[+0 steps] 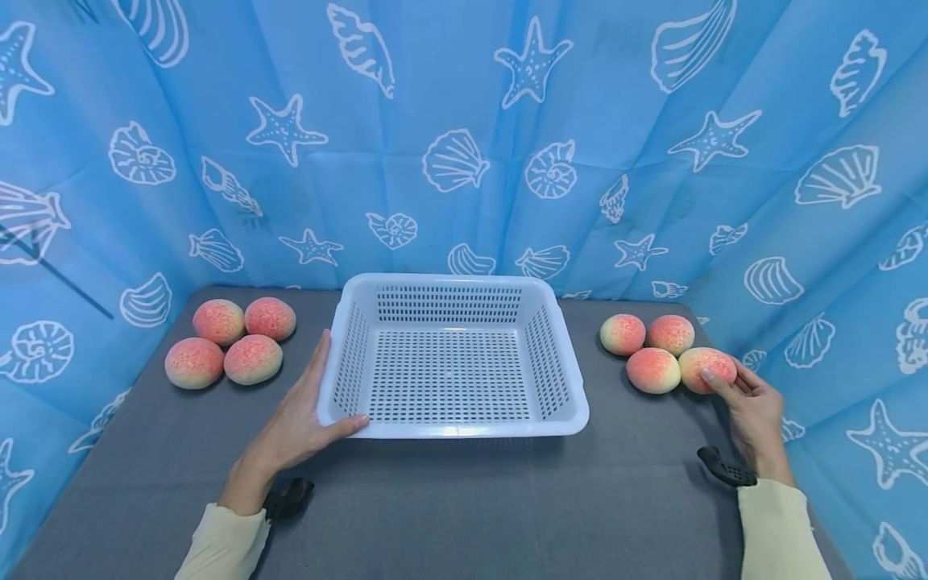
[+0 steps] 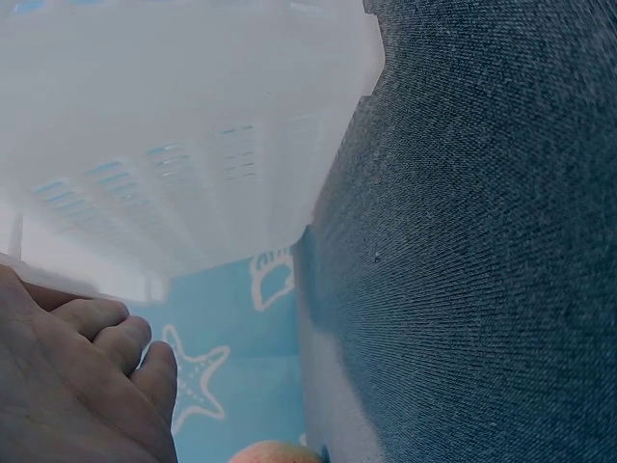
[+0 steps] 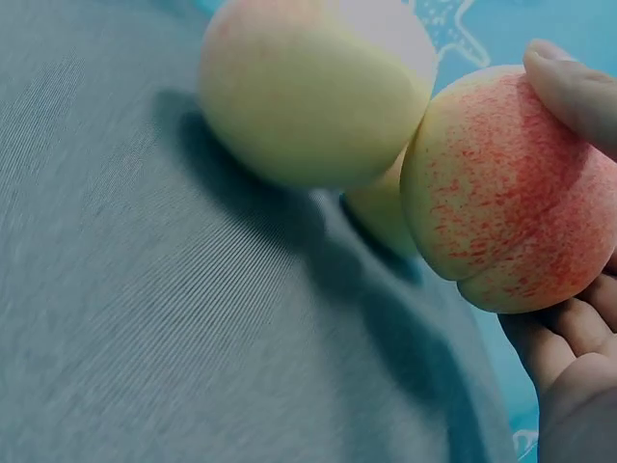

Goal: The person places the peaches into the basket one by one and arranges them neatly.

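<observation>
A white plastic basket (image 1: 449,429) with slotted walls sits in the middle of the grey cloth. My left hand (image 1: 300,419) grips its near left corner, thumb over the front rim and fingers along the left side. In the left wrist view, those fingers (image 2: 123,340) curl beneath the basket's rim. Over on the right, my right hand (image 1: 754,407) holds a peach (image 1: 705,366) between thumb and fingers. The right wrist view has this red-speckled peach (image 3: 516,193) right beside a paler peach (image 3: 308,96). Three peaches, one of them this peach (image 1: 653,370), cluster left of the held one.
Several more peaches, including this peach (image 1: 194,362), lie grouped left of the basket. A blue curtain (image 1: 449,217) printed with white shells and starfish hangs behind and along both sides. Grey cloth (image 1: 449,507) covers the table.
</observation>
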